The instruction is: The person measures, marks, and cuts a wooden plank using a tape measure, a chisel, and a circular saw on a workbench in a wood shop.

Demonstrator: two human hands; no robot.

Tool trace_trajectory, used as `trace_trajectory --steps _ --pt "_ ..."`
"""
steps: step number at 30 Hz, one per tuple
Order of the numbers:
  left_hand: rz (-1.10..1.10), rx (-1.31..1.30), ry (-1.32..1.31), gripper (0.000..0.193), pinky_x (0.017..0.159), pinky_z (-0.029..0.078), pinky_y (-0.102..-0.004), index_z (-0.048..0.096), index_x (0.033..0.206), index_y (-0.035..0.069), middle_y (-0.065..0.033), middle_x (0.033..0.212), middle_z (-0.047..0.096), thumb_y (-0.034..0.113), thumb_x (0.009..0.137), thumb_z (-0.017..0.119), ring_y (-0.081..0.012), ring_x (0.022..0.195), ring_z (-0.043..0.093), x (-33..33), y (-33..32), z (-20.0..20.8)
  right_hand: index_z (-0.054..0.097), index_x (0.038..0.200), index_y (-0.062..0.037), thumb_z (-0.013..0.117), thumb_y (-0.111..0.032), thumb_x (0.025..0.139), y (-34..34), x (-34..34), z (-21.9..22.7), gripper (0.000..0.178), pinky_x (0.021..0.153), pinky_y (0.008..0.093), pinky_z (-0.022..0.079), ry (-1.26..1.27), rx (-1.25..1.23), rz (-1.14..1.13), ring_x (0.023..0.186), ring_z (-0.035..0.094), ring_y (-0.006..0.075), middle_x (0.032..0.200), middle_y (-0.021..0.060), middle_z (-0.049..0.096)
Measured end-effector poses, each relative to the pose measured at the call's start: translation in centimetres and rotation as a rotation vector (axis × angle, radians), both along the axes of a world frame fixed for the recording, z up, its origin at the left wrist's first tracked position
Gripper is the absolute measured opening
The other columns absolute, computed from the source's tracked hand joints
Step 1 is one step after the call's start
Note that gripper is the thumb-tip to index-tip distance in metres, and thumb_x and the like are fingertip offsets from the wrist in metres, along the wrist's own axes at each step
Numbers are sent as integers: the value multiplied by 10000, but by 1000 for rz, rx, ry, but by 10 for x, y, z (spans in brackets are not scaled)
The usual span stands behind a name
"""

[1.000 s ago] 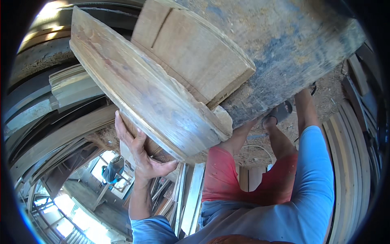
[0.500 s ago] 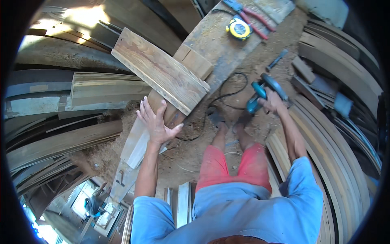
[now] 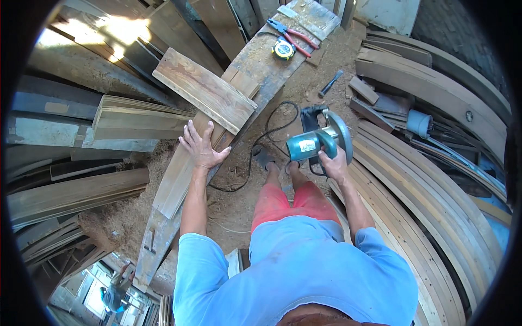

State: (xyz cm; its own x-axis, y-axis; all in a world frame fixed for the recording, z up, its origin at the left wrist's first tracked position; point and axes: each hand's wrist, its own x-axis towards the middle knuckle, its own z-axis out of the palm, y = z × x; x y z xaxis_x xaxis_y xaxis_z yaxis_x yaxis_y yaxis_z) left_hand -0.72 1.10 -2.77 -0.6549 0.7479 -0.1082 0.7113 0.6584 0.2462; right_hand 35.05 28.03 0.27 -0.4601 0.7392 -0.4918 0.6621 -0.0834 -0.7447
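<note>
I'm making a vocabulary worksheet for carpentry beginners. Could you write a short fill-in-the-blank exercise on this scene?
1. The right hand grips a teal circular ____.
2. The tape measure lies beside red-handled ____ on the bench.
3. The person's shirt is light ____.

Missing words: saw; pliers; blue.

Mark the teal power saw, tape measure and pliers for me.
Teal power saw (image 3: 305,145), head view: on the motor housing.
Tape measure (image 3: 283,49), head view: on its round face.
Pliers (image 3: 286,31), head view: near the joint.
</note>
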Motion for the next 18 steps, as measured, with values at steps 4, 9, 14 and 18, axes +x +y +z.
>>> trace_trajectory --steps 4,9,14,18 --pt "5 -88 -18 1175 1167 77 -782 389 1556 377 -315 1683 92 579 528 920 -544 1536 114 -2 9 10 671 1023 30 715 -211 820 19 -10 25 318 788 384 533 -458 -219 206 827 676 242 865 149 706" --pt "51 -70 -53 1126 1179 54 -774 439 1532 380 -303 1690 93 583 532 915 -533 1544 74 0 2 9 693 1127 19 700 -163 831 -13 1 83 348 795 381 529 -138 -139 95 839 661 222 872 111 696" --pt "76 -103 -101 1110 1198 10 -757 444 1543 385 -296 1696 73 582 555 910 -533 1552 47 1 6 15 657 1215 26 708 -126 861 -20 -46 159 389 824 352 525 -13 -145 125 871 637 178 948 87 686" --pt "87 -123 -100 1099 1205 0 -749 440 1549 391 -286 1701 63 585 572 904 -529 1558 34 -2 9 20 636 1249 30 709 -126 873 -17 -91 183 413 859 352 522 186 -34 274 901 631 188 1013 99 673"
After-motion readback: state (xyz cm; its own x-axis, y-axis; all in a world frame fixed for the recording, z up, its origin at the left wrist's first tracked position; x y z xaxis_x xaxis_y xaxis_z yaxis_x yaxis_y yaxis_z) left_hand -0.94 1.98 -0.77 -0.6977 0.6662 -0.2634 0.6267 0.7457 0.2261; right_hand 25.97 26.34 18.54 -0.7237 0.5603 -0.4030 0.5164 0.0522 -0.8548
